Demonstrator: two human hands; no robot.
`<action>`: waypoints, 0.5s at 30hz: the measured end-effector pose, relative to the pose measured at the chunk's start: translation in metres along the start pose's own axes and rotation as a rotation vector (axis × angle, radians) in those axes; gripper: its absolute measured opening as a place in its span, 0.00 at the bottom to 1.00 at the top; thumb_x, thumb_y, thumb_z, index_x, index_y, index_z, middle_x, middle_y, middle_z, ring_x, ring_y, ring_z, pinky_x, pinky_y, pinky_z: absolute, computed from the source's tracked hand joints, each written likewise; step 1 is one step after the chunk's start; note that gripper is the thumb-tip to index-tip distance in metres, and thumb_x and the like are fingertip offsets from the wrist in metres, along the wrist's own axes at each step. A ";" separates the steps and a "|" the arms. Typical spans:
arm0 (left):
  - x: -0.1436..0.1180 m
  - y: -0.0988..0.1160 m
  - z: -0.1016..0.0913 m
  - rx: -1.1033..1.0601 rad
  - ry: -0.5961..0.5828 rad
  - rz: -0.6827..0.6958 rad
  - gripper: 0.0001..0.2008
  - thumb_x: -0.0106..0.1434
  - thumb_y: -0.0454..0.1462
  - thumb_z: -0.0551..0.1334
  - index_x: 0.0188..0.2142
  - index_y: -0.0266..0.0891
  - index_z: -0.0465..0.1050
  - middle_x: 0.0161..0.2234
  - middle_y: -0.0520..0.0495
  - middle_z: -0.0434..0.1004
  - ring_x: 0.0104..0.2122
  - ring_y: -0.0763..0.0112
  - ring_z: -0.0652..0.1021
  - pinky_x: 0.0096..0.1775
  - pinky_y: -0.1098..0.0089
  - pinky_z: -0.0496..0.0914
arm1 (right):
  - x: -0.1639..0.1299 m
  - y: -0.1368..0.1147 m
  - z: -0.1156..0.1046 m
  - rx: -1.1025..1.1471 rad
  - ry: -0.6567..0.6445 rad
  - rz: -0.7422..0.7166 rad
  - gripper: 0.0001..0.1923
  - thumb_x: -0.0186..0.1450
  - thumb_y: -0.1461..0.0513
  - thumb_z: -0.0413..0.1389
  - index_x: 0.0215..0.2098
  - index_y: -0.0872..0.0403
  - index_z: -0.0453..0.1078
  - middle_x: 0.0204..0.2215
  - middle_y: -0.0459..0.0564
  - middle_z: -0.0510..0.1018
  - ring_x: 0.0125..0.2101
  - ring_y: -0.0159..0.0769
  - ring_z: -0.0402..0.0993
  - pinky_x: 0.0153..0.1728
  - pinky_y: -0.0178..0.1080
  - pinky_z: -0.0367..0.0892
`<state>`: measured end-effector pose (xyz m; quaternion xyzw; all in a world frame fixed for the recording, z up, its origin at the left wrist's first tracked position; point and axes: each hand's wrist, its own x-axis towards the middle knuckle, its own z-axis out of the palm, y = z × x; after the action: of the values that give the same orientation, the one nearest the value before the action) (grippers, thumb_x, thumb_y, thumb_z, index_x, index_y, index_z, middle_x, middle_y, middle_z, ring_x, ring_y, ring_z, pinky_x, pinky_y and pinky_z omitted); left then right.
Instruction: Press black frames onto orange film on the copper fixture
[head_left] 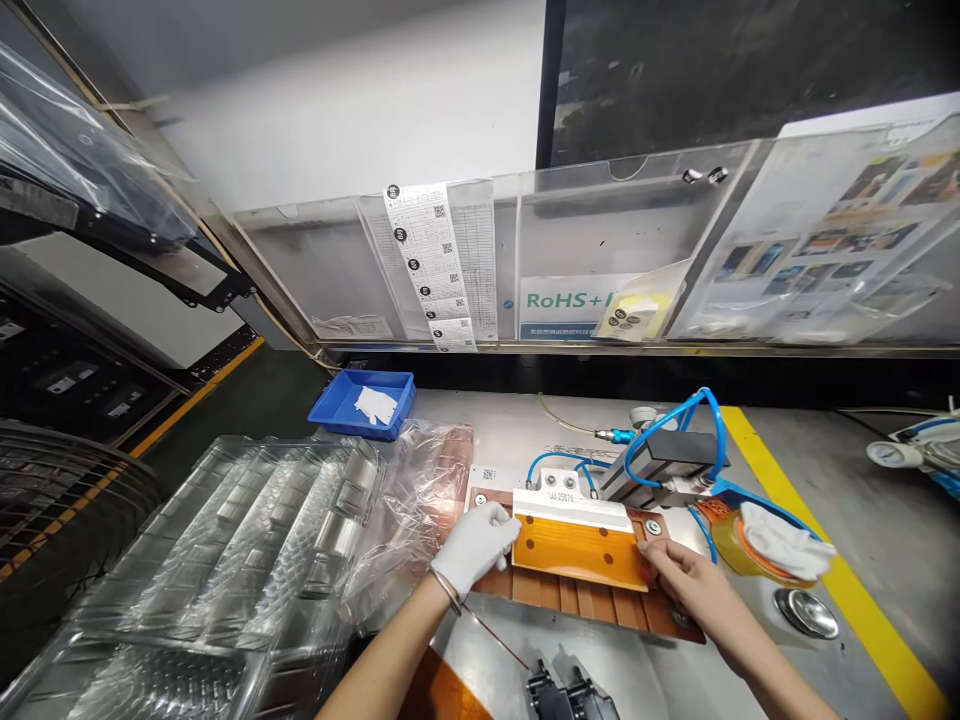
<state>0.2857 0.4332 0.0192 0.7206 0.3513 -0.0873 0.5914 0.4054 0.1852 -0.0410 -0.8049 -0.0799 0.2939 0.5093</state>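
**Mia:** What is the biggest thing on the table [862, 480]?

**Ben:** The stack of clear plastic trays [225, 570] on the left. It runs off the bottom edge, so its end is cut off. A crinkly clear bag [416, 500] lies against it.

**Mia:** And in the middle?

**Ben:** A brown plate [592, 595] with an orange sheet [577, 550] on it. A white bar [574, 510] covers the sheet's top edge. Behind it sits a grey block with blue hoses [675, 430].

**Mia:** What are the hands doing?

**Ben:** The left hand [476, 545] wears a white glove. Its fingers are bent and rest on the sheet's left end. The right hand [686, 580] is bare, and its fingers press flat on the sheet's right corner. Neither hand wraps around the sheet.

**Mia:** Anything hard to see?

**Ben:** A black thing [570, 695] at the bottom is cut off. The papers behind the clear wall pockets [600, 250] are too blurry to read well.

**Mia:** Where is there room?

**Ben:** Bare table shows on the right, past the yellow line [825, 560]. A blue tray [364, 403] sits far back, well apart from the hands.
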 end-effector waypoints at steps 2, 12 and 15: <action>0.000 0.001 0.000 0.017 0.016 0.001 0.12 0.57 0.39 0.56 0.20 0.42 0.56 0.13 0.64 0.61 0.11 0.82 0.64 0.20 0.73 0.55 | 0.007 0.006 -0.001 0.006 -0.021 0.016 0.30 0.55 0.35 0.52 0.23 0.52 0.58 0.15 0.38 0.47 0.17 0.29 0.40 0.21 0.36 0.34; 0.004 -0.001 0.000 0.069 0.052 0.007 0.13 0.57 0.42 0.56 0.21 0.43 0.56 0.11 0.64 0.59 0.12 0.81 0.63 0.21 0.74 0.57 | 0.013 0.003 -0.002 -0.030 -0.049 0.013 0.28 0.53 0.36 0.51 0.21 0.51 0.57 0.13 0.39 0.49 0.16 0.30 0.43 0.21 0.35 0.37; 0.004 -0.001 -0.001 0.086 0.063 -0.002 0.12 0.56 0.41 0.57 0.21 0.43 0.56 0.10 0.64 0.58 0.11 0.81 0.62 0.20 0.75 0.56 | 0.010 -0.009 -0.002 -0.091 -0.059 0.010 0.27 0.53 0.37 0.48 0.20 0.51 0.57 0.13 0.40 0.53 0.16 0.31 0.46 0.21 0.35 0.40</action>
<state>0.2877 0.4352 0.0169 0.7472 0.3666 -0.0801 0.5485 0.4162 0.1924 -0.0362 -0.8187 -0.1043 0.3161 0.4680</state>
